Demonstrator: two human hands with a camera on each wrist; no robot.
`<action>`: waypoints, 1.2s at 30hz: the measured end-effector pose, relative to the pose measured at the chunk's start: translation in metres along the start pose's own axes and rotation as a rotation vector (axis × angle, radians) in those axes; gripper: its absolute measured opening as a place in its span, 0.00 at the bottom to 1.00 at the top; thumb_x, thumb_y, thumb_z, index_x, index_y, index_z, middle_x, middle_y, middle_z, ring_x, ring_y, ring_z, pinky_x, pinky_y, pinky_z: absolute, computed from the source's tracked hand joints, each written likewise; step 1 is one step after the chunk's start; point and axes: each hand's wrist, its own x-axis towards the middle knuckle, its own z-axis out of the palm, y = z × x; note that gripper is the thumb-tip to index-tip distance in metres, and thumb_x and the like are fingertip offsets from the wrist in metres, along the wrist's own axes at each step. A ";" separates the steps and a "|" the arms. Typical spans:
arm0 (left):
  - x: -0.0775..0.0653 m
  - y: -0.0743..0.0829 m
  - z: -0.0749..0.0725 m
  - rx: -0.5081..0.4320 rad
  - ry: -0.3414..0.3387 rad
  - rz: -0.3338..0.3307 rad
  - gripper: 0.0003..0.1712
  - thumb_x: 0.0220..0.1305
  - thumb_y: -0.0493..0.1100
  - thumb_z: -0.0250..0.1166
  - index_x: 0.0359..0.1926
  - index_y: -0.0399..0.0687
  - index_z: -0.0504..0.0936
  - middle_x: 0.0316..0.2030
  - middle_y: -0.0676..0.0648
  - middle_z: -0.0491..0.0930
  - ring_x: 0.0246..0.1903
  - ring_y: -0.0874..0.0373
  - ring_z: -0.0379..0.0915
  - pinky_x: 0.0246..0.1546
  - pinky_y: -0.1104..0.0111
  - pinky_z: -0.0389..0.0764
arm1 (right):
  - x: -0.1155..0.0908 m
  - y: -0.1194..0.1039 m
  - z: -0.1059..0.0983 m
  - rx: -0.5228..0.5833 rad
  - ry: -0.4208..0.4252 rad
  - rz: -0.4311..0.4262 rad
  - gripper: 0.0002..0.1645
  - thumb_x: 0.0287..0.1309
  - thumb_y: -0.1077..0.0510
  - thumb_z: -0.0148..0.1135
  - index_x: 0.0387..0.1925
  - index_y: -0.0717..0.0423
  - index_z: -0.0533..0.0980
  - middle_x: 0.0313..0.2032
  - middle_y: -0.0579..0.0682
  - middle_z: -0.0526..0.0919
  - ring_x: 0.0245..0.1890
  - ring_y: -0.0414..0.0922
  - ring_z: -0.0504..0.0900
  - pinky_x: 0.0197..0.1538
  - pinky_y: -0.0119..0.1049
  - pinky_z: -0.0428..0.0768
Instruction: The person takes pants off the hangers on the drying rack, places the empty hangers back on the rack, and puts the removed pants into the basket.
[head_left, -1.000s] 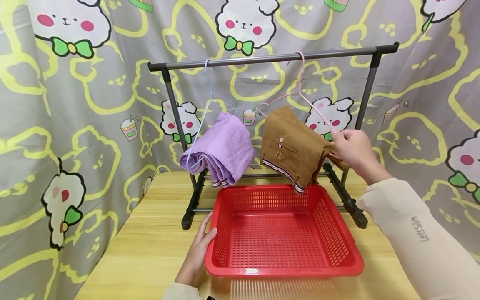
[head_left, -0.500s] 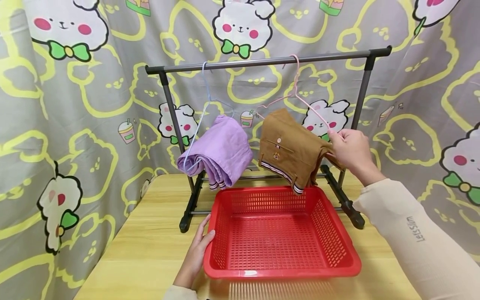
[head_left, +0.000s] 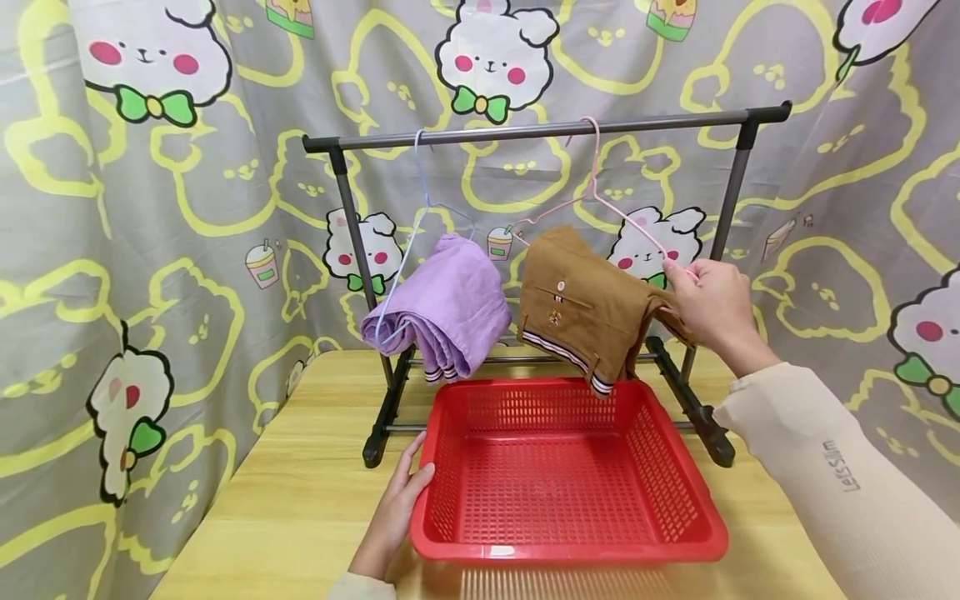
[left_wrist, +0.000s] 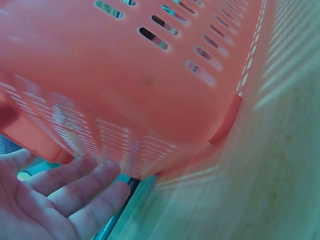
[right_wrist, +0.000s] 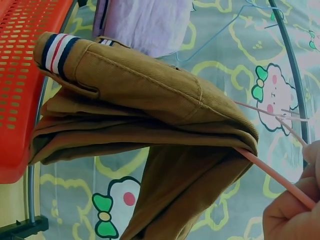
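Observation:
My right hand (head_left: 716, 304) grips the right end of a pink clothes hanger (head_left: 630, 218). Folded over that hanger's bar is a pair of brown trousers (head_left: 581, 300) with a striped waistband; in the right wrist view the trousers (right_wrist: 145, 95) drape over the bar beside the curled fingers. My left hand (head_left: 393, 517) rests against the left side of a red plastic basket (head_left: 566, 552). Fairly straight fingers of the left hand (left_wrist: 65, 200) lie along the basket wall (left_wrist: 125, 85) in the left wrist view. Purple trousers (head_left: 446, 304) hang folded on a blue hanger (head_left: 415, 237) to the left.
A dark metal clothes rack (head_left: 510, 133) stands on the wooden table (head_left: 285, 500), its feet (head_left: 716, 442) flanking the basket. Behind it hangs a grey patterned curtain (head_left: 300, 75). The brown waistband dips just above the basket's back rim.
The pink hanger's hook has shifted slightly left along the rail. My right hand keeps its grip, and my left hand stays at the basket. The head view has shifted slightly.

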 end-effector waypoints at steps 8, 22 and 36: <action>0.001 0.004 0.001 0.016 -0.005 0.005 0.34 0.75 0.50 0.49 0.76 0.54 0.46 0.57 0.28 0.69 0.49 0.41 0.76 0.43 0.57 0.81 | 0.001 0.001 -0.002 -0.016 0.025 -0.012 0.33 0.69 0.41 0.50 0.13 0.58 0.65 0.09 0.46 0.62 0.17 0.50 0.64 0.18 0.40 0.59; 0.000 0.000 -0.001 0.039 -0.003 0.027 0.35 0.75 0.50 0.49 0.76 0.51 0.47 0.58 0.25 0.67 0.46 0.39 0.77 0.42 0.56 0.82 | -0.002 0.000 -0.005 -0.010 0.052 -0.047 0.34 0.70 0.42 0.48 0.12 0.59 0.63 0.09 0.49 0.62 0.18 0.51 0.64 0.18 0.41 0.58; -0.003 0.001 -0.002 0.058 0.007 0.024 0.36 0.75 0.51 0.50 0.77 0.53 0.47 0.61 0.25 0.64 0.45 0.40 0.78 0.41 0.57 0.82 | -0.002 0.003 -0.009 -0.008 0.119 -0.033 0.37 0.69 0.42 0.48 0.08 0.58 0.63 0.07 0.47 0.62 0.20 0.52 0.65 0.21 0.42 0.59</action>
